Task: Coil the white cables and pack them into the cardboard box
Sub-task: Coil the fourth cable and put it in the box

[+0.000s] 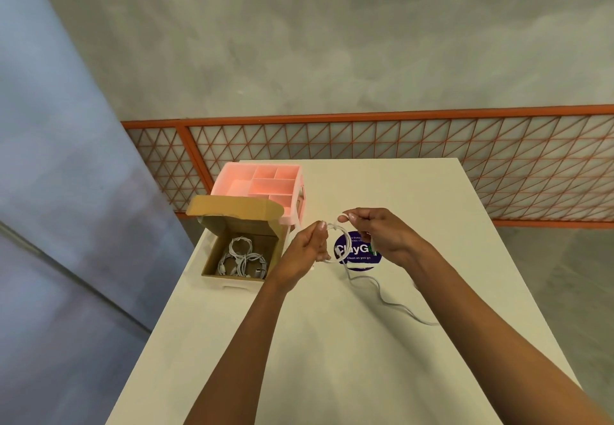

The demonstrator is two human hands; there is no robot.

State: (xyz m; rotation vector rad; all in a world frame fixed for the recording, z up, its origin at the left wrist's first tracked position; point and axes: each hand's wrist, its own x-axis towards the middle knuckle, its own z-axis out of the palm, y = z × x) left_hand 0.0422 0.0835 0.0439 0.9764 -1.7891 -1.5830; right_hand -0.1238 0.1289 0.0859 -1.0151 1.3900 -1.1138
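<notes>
Above the white table, my left hand point(307, 246) and my right hand point(382, 235) both pinch one white cable point(345, 241) that forms a partial loop between them. Its loose tail point(387, 301) trails in waves across the table toward the right. To the left of my hands stands the open cardboard box point(212, 255) with its lid tipped back. Several coiled white cables point(241, 260) lie inside it.
A pink divided organiser point(232, 178) stands just behind the box at the table's far left. A round purple sticker point(357, 251) lies on the table point(332, 341) beneath my hands. An orange mesh railing point(432, 155) runs behind the table; the left table edge is next to the box.
</notes>
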